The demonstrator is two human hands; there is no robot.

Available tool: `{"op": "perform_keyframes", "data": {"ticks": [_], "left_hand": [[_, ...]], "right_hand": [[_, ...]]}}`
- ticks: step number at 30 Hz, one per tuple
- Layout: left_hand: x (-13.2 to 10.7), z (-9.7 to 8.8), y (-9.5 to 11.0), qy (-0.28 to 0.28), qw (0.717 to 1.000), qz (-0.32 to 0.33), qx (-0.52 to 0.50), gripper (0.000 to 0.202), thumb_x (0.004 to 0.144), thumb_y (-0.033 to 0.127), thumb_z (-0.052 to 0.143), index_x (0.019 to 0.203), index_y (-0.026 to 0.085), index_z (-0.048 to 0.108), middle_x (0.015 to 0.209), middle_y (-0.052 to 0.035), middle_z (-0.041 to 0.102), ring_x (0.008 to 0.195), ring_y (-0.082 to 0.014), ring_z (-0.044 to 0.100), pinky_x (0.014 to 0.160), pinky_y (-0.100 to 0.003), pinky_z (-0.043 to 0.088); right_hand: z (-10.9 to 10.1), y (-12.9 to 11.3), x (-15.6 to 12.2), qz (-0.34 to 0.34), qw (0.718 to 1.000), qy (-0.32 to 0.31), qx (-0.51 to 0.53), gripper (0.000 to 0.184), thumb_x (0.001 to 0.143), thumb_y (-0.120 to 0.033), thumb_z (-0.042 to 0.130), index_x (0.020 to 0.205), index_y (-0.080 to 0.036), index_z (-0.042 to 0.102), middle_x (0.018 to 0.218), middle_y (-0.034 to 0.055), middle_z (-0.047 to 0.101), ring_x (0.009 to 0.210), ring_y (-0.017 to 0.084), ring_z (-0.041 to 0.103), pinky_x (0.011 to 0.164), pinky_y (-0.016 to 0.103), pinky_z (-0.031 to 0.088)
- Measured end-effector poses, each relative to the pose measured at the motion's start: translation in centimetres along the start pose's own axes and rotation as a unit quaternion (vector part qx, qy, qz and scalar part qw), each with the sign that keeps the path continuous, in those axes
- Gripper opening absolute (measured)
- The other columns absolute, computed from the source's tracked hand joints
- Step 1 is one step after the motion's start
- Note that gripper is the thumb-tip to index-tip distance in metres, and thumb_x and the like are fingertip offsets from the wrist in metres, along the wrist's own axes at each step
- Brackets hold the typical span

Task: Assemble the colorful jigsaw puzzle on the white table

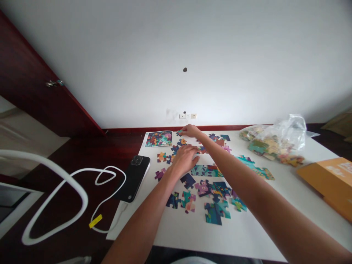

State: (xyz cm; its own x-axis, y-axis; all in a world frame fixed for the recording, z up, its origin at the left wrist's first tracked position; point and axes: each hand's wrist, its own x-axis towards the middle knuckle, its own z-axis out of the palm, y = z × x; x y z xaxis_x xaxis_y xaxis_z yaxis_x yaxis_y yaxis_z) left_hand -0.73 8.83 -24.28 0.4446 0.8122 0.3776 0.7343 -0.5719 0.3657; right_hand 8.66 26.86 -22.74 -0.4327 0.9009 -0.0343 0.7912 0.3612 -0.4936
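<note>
The hands are apart: the left hand [183, 160] spreads over scattered multicoloured cardboard jigsaw pieces [205, 170], while the right hand [191, 130] reaches past it, touching a small teal cardboard jigsaw piece [180, 132] near the far edge of the white worktop [176, 234].

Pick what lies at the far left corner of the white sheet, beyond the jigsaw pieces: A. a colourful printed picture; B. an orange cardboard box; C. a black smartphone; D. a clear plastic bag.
A: the colourful printed picture lies flat at that far corner of the white sheet, beyond the jigsaw pieces.
</note>
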Motion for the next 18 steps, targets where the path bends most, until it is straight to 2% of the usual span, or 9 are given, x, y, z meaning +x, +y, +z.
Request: {"op": "perform_keyframes", "data": {"ticks": [3, 6, 8, 10, 13, 16, 18], "left_hand": [[0.2, -0.5, 0.0, 0.011, 1.0, 0.011, -0.01, 0.024, 0.098, 0.021, 0.062, 0.12, 0.022, 0.07, 0.129, -0.0058, 0.07, 0.127, -0.0244, 0.06, 0.116, -0.041, 0.042], [0.5, -2.0, -0.5, 0.072, 0.996, -0.038, 0.025, 0.019, 0.099, 0.016, 0.056, 0.109, 0.021, 0.072, 0.115, -0.0065, 0.072, 0.113, -0.0241, 0.062, 0.106, -0.04, 0.047], [0.4, -3.3, -1.2, 0.117, 0.985, -0.096, 0.077, 0.023, 0.098, 0.011, 0.052, 0.099, 0.021, 0.072, 0.102, -0.0064, 0.072, 0.103, -0.0251, 0.062, 0.1, -0.042, 0.048], [0.2, -4.1, -2.1, 0.133, 0.975, -0.136, 0.112, 0.024, 0.095, 0.009, 0.053, 0.09, 0.021, 0.073, 0.094, -0.0066, 0.072, 0.1, -0.0268, 0.061, 0.097, -0.043, 0.048], [-0.4, -4.3, -3.3, 0.107, 0.972, -0.169, 0.128, 0.024, 0.091, 0.008, 0.056, 0.085, 0.021, 0.076, 0.094, -0.0069, 0.075, 0.098, -0.028, 0.061, 0.093, -0.044, 0.048], [-0.6, -3.5, -4.0, 0.08, 0.975, -0.175, 0.114, 0.026, 0.089, 0.008, 0.058, 0.088, 0.022, 0.079, 0.099, -0.0048, 0.078, 0.096, -0.0267, 0.063, 0.094, -0.043, 0.047], [-0.6, -3.1, -4.1, 0.076, 0.977, -0.172, 0.099, 0.028, 0.088, 0.007, 0.058, 0.089, 0.023, 0.08, 0.102, -0.0036, 0.078, 0.097, -0.0256, 0.064, 0.097, -0.042, 0.047]], "right_hand": [[-1.5, 1.6, 0.2, 0.021, 0.999, 0.033, 0.026, 0.037, 0.082, -0.046, 0.078, 0.102, -0.015, 0.08, 0.089, 0.0096, 0.08, 0.077, 0.022, 0.071, 0.064, 0.027, 0.05], [-3.3, 2.6, -0.6, 0.024, 0.994, 0.055, 0.086, 0.042, 0.081, -0.041, 0.08, 0.112, -0.014, 0.076, 0.089, 0.0114, 0.079, 0.075, 0.019, 0.07, 0.058, 0.025, 0.048], [-4.2, 2.8, -1.6, 0.008, 0.987, 0.023, 0.158, 0.042, 0.079, -0.042, 0.081, 0.11, -0.014, 0.076, 0.084, 0.0111, 0.079, 0.072, 0.019, 0.069, 0.054, 0.024, 0.045], [-4.6, 2.7, -2.7, -0.02, 0.978, -0.032, 0.206, 0.04, 0.078, -0.044, 0.081, 0.105, -0.015, 0.077, 0.083, 0.0104, 0.078, 0.072, 0.018, 0.069, 0.051, 0.023, 0.042], [-4.2, 2.1, -4.0, -0.043, 0.985, -0.068, 0.154, 0.035, 0.08, -0.042, 0.079, 0.102, -0.015, 0.078, 0.084, 0.0089, 0.079, 0.07, 0.018, 0.069, 0.052, 0.024, 0.044], [-3.5, 1.1, -4.6, -0.035, 0.997, -0.051, 0.037, 0.026, 0.082, -0.033, 0.077, 0.102, -0.017, 0.081, 0.087, 0.0085, 0.079, 0.071, 0.019, 0.069, 0.06, 0.027, 0.049], [-3.2, 0.4, -4.8, -0.042, 0.998, -0.035, -0.017, 0.024, 0.082, -0.031, 0.078, 0.102, -0.018, 0.082, 0.096, 0.0102, 0.08, 0.081, 0.022, 0.072, 0.069, 0.029, 0.052]]}}
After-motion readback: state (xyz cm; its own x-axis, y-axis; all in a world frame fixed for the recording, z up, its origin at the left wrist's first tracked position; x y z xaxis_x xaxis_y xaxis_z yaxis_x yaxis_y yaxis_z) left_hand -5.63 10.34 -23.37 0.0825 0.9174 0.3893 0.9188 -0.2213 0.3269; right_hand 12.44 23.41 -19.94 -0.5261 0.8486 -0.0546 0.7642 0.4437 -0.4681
